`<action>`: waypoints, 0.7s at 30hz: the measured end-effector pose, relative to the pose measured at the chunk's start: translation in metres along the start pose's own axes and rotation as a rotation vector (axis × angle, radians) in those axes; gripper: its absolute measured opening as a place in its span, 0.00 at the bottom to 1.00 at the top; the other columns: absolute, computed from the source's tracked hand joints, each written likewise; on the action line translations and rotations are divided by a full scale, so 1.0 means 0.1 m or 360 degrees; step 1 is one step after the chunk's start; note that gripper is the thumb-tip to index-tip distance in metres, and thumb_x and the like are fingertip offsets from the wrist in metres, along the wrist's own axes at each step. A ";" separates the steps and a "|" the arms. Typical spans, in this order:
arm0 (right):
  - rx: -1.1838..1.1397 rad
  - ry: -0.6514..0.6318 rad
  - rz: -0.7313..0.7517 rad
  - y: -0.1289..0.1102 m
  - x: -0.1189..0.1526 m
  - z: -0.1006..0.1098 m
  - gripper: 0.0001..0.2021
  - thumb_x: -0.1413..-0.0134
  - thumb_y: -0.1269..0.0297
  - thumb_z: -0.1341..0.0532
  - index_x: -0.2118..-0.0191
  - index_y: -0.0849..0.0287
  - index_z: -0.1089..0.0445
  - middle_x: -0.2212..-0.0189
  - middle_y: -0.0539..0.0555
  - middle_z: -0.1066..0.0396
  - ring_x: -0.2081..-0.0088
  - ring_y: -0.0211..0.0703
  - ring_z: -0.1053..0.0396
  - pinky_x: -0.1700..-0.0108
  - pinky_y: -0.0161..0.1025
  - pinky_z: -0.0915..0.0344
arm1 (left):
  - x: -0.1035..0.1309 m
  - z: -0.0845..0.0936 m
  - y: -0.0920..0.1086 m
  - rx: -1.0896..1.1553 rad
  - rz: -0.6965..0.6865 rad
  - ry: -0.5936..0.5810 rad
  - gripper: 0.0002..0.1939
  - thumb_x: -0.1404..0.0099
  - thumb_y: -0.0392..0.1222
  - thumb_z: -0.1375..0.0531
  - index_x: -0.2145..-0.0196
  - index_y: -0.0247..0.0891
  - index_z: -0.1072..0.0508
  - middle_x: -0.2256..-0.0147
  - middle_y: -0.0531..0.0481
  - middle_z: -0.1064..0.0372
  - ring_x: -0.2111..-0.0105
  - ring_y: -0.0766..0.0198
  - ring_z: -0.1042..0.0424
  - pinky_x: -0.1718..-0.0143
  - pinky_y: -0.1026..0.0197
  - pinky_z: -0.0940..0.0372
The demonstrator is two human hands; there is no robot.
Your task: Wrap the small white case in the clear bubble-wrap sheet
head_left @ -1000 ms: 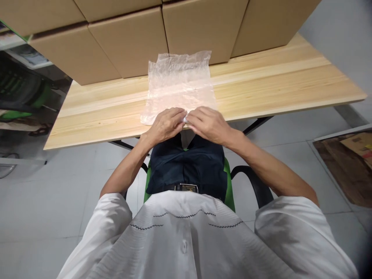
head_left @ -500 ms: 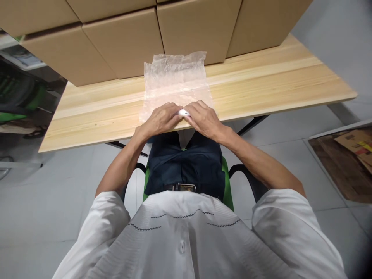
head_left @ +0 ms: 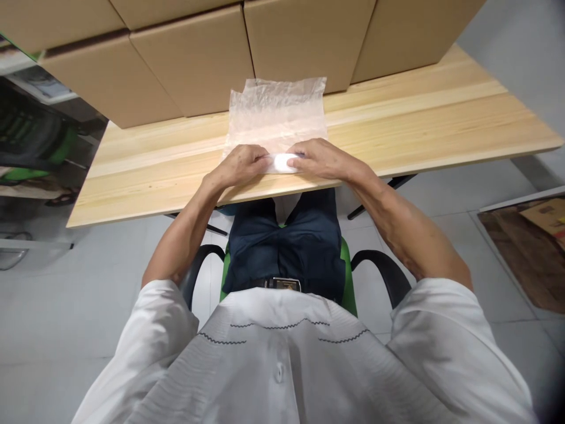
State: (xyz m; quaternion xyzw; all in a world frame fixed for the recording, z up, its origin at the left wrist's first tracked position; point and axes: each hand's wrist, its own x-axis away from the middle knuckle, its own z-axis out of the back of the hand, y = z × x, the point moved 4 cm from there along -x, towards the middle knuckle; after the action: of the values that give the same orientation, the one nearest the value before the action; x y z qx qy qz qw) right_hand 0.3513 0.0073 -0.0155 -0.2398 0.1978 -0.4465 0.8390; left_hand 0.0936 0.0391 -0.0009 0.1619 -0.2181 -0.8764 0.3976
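A translucent sheet of bubble wrap [head_left: 280, 115] lies flat on the wooden table [head_left: 397, 129], its far edge reaching up against the cardboard boxes. At its near edge is a small white oblong object [head_left: 283, 163] with a smooth, rounded look; its exact kind cannot be made out. My left hand [head_left: 244, 165] is closed at the left end, its fingers pinching the near edge of the wrap by the object. Fingers and thumb of my right hand [head_left: 318, 158] close on the object's right end. Whether the wrap goes all the way round the object is unclear.
Large cardboard boxes [head_left: 194, 65] stand stacked along the back of the table. A green chair with black armrests [head_left: 382, 274] is under me. At the right, brown cardboard [head_left: 525, 253] lies on the floor. Another chair [head_left: 39, 135] stands at the left.
Both hands have moved slightly away from my body and farther apart, so more of the white object shows between them. The wrap's near edge has come along with the hands.
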 end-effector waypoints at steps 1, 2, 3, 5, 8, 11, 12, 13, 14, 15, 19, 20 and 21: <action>-0.0017 -0.0036 0.0002 0.00 -0.03 0.01 0.17 0.17 0.47 0.37 0.53 0.54 0.18 0.59 0.55 0.16 0.54 0.55 0.23 0.48 0.49 0.33 | 0.03 0.01 -0.01 -0.0021 0.0017 0.0008 0.16 0.20 0.48 0.36 0.60 0.39 0.10 0.65 0.47 0.17 0.63 0.55 0.21 0.56 0.53 0.26; -0.0023 -0.0065 0.0004 0.01 -0.05 0.01 0.18 0.17 0.47 0.38 0.55 0.53 0.19 0.61 0.54 0.17 0.55 0.55 0.23 0.48 0.49 0.33 | 0.06 0.02 -0.03 -0.0043 0.0036 0.0016 0.16 0.21 0.48 0.36 0.58 0.39 0.09 0.64 0.46 0.16 0.62 0.54 0.21 0.55 0.52 0.26; -0.0018 -0.0085 0.0007 0.02 -0.07 0.01 0.19 0.15 0.47 0.38 0.57 0.52 0.20 0.62 0.54 0.18 0.55 0.55 0.24 0.48 0.50 0.33 | 0.09 0.03 -0.04 -0.0065 0.0055 0.0027 0.17 0.22 0.48 0.36 0.55 0.38 0.08 0.63 0.46 0.14 0.62 0.54 0.21 0.54 0.52 0.25; 0.0033 -0.0084 0.0012 0.05 -0.10 -0.01 0.21 0.13 0.46 0.40 0.60 0.51 0.21 0.63 0.55 0.19 0.56 0.56 0.24 0.46 0.52 0.31 | 0.15 0.05 -0.08 -0.0100 0.0086 0.0057 0.19 0.23 0.46 0.37 0.49 0.39 0.06 0.59 0.44 0.12 0.60 0.52 0.20 0.51 0.51 0.23; 0.0159 0.0000 0.0031 0.10 -0.12 -0.06 0.23 0.11 0.46 0.41 0.61 0.50 0.22 0.62 0.59 0.19 0.54 0.60 0.23 0.41 0.57 0.29 | 0.21 0.07 -0.13 -0.0111 0.0133 0.0096 0.23 0.23 0.46 0.36 0.42 0.38 0.06 0.57 0.43 0.10 0.58 0.50 0.18 0.47 0.48 0.21; 0.0211 0.0049 0.0094 0.13 -0.12 -0.09 0.23 0.11 0.44 0.39 0.60 0.49 0.21 0.63 0.60 0.19 0.53 0.63 0.22 0.39 0.59 0.28 | 0.24 0.11 -0.21 -0.0101 0.0188 0.0122 0.26 0.23 0.47 0.35 0.36 0.37 0.07 0.58 0.44 0.12 0.56 0.49 0.17 0.44 0.47 0.20; 0.0207 0.0052 0.0118 0.14 -0.12 -0.10 0.23 0.11 0.43 0.38 0.60 0.49 0.21 0.63 0.59 0.19 0.53 0.63 0.22 0.39 0.60 0.27 | 0.25 0.13 -0.25 -0.0104 0.0206 0.0130 0.27 0.23 0.48 0.35 0.35 0.37 0.07 0.59 0.44 0.13 0.56 0.48 0.17 0.43 0.47 0.20; 0.0202 0.0055 0.0134 0.15 -0.13 -0.11 0.22 0.11 0.43 0.38 0.60 0.49 0.21 0.64 0.59 0.20 0.53 0.64 0.22 0.39 0.60 0.27 | 0.27 0.15 -0.29 -0.0111 0.0223 0.0137 0.27 0.23 0.48 0.35 0.34 0.37 0.07 0.59 0.45 0.14 0.56 0.49 0.17 0.43 0.47 0.20; 0.0202 0.0054 0.0140 0.15 -0.13 -0.11 0.22 0.11 0.44 0.38 0.61 0.49 0.21 0.64 0.59 0.20 0.53 0.64 0.21 0.39 0.60 0.27 | 0.28 0.17 -0.34 -0.0121 0.0244 0.0146 0.28 0.23 0.49 0.35 0.33 0.37 0.07 0.59 0.45 0.14 0.57 0.49 0.17 0.43 0.47 0.20; 0.0210 0.0051 0.0132 0.15 -0.13 -0.11 0.22 0.11 0.45 0.38 0.61 0.49 0.22 0.64 0.60 0.19 0.53 0.64 0.21 0.39 0.60 0.27 | 0.31 0.19 -0.40 -0.0132 0.0269 0.0158 0.28 0.23 0.49 0.35 0.33 0.37 0.07 0.59 0.45 0.14 0.57 0.49 0.18 0.43 0.47 0.20; 0.0261 0.0035 0.0086 0.15 -0.14 -0.10 0.21 0.12 0.48 0.39 0.63 0.48 0.25 0.64 0.60 0.19 0.54 0.64 0.22 0.38 0.62 0.27 | 0.47 0.29 -0.67 -0.0204 0.0356 0.0281 0.26 0.22 0.49 0.35 0.35 0.38 0.08 0.59 0.44 0.14 0.57 0.49 0.18 0.42 0.45 0.19; 0.0260 0.0029 0.0091 0.14 -0.14 -0.09 0.21 0.13 0.47 0.39 0.64 0.48 0.26 0.64 0.59 0.20 0.55 0.63 0.23 0.39 0.61 0.26 | 0.52 0.32 -0.71 -0.0245 0.0352 0.0358 0.25 0.21 0.51 0.35 0.36 0.39 0.08 0.59 0.43 0.13 0.56 0.47 0.17 0.41 0.44 0.19; 0.0251 0.0018 0.0096 0.13 -0.15 -0.07 0.22 0.13 0.46 0.39 0.64 0.48 0.27 0.66 0.58 0.21 0.57 0.61 0.24 0.40 0.60 0.26 | 0.56 0.34 -0.74 -0.0297 0.0331 0.0455 0.24 0.20 0.53 0.35 0.36 0.41 0.09 0.57 0.41 0.13 0.53 0.44 0.16 0.39 0.41 0.19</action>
State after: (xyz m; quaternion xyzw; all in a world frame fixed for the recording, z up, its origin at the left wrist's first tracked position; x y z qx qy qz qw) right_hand 0.3483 0.0245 -0.0275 -0.1642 0.1739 -0.4366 0.8673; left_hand -0.0038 0.0479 -0.0159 0.2238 -0.0929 -0.8152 0.5261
